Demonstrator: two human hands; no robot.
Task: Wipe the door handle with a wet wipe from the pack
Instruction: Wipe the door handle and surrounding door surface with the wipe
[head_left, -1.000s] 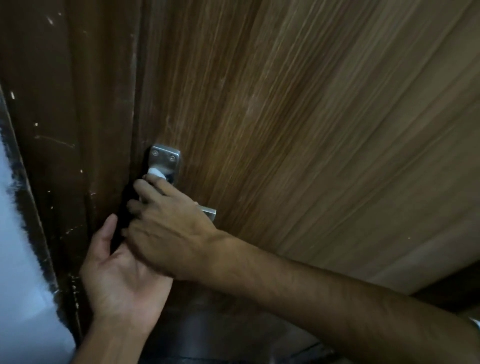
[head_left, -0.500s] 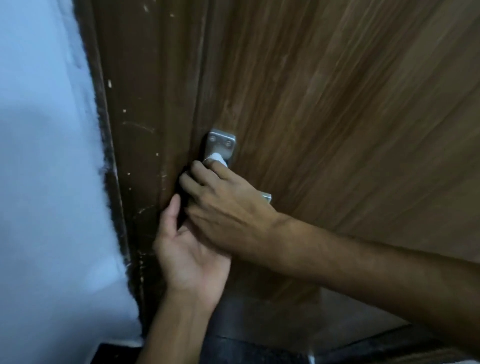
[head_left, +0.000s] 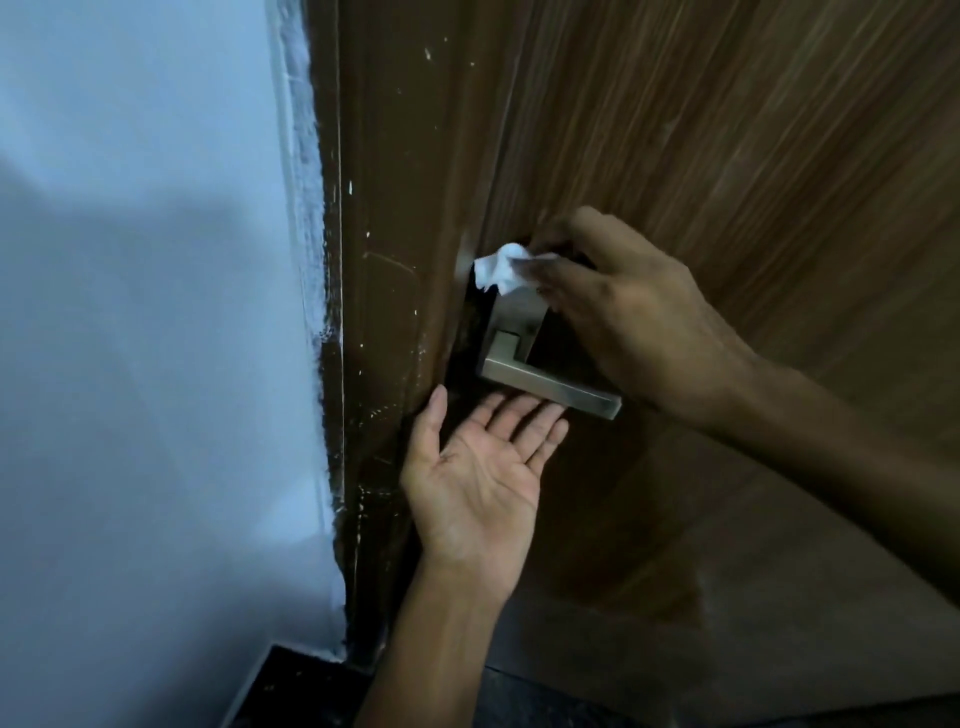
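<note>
My right hand pinches the crumpled white wet wipe between thumb and fingers, pressing it against the top of the brushed-metal square plate of the door handle. My left hand lies open, palm up (fingers spread loosely), just beneath the flat metal lever on the brown wood-grain door, beside the pale blue wall.

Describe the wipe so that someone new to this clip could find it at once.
Start at the wooden door and go to the metal handle near its left edge. At the top of the handle's plate, the right hand pinches a crumpled wipe, the only white thing on the door.
</note>
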